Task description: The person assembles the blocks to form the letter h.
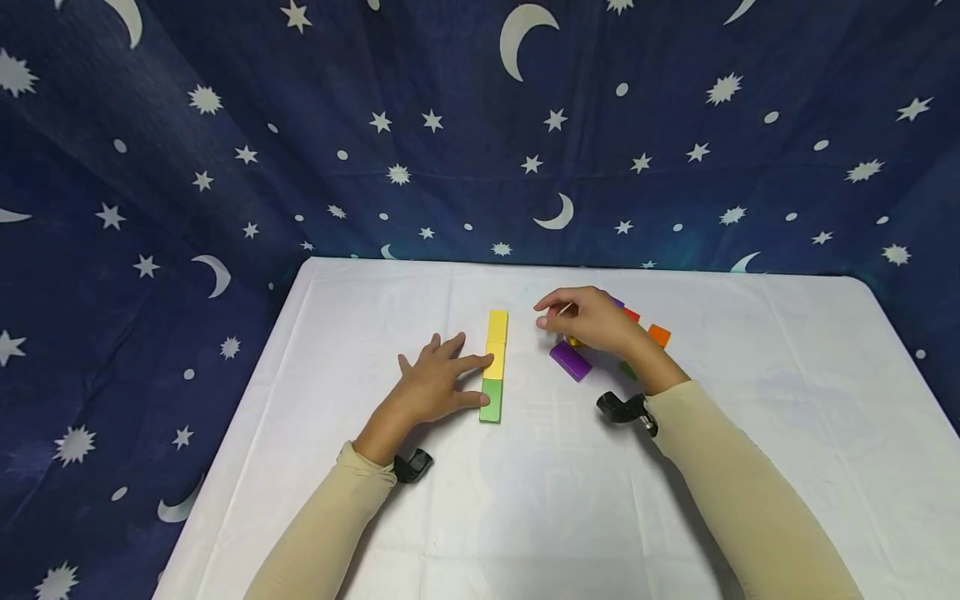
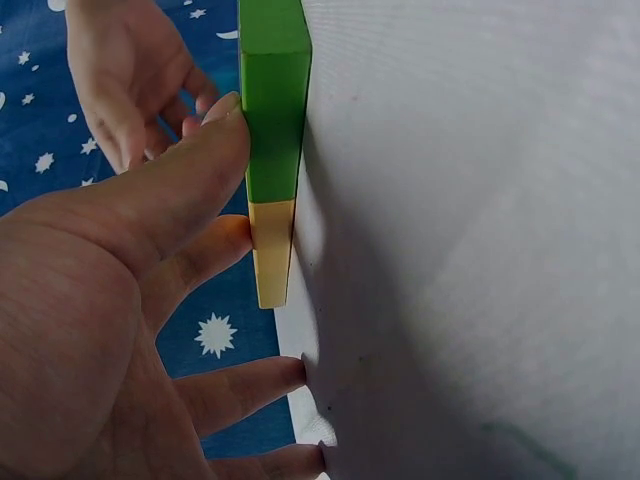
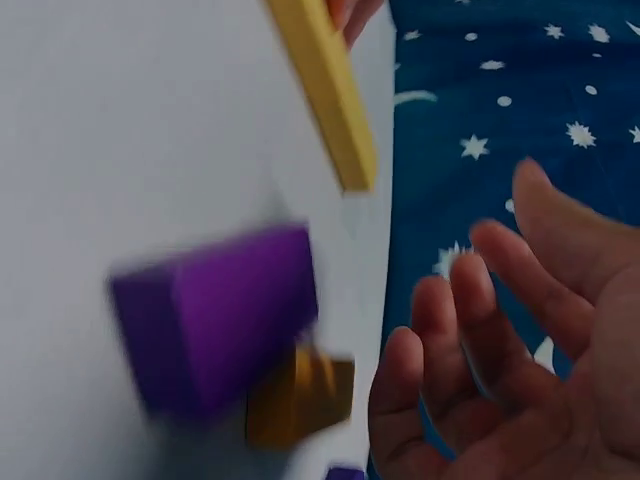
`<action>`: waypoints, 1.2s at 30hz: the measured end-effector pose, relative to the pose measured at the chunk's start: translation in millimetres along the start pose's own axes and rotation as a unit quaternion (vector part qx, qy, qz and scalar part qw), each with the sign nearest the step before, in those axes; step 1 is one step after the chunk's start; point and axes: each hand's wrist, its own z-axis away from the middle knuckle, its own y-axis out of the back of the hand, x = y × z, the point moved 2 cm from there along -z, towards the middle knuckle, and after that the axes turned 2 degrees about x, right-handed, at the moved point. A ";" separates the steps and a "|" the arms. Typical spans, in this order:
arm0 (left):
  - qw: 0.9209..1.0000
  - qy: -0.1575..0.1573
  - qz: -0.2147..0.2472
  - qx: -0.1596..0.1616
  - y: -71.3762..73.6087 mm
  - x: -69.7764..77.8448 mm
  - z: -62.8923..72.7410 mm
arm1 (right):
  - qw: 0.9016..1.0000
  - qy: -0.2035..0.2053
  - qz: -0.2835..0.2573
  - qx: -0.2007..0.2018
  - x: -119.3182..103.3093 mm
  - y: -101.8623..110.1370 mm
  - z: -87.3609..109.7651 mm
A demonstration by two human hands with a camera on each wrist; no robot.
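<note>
A straight row on the white table has two yellow blocks, the far one and the middle one, and a green block at the near end. My left hand lies left of the row with its fingers spread. Its thumb touches the green block's side, and its index finger touches the middle yellow block. Right of the row, my right hand hovers over loose blocks, its fingers loosely bent. The right wrist view shows nothing in its grasp. Closest below it are a purple block and a dark yellow block.
An orange block, a red block and a green block lie around the right hand, partly hidden by it. The table's far edge meets a dark blue curtain with moons and stars.
</note>
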 end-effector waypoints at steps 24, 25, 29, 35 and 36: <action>1.000 -0.014 0.005 0.008 -0.9 -1.0 1.0 | 0.988 0.046 0.108 -0.099 31.0 11.9 24.8; 1.000 -0.015 0.004 0.008 -1.0 -1.1 1.0 | 0.988 0.046 0.111 -0.099 31.7 11.8 24.9; 1.000 -0.015 0.001 0.008 -1.5 -1.4 1.1 | 0.987 0.042 0.122 -0.100 32.9 11.4 25.2; 1.000 -0.011 0.003 0.007 -0.5 -0.8 1.3 | 0.985 0.038 0.129 -0.104 32.4 10.8 24.7; 1.000 -0.011 0.003 0.006 -0.2 -0.8 1.4 | 0.985 0.037 0.130 -0.104 32.6 10.8 24.5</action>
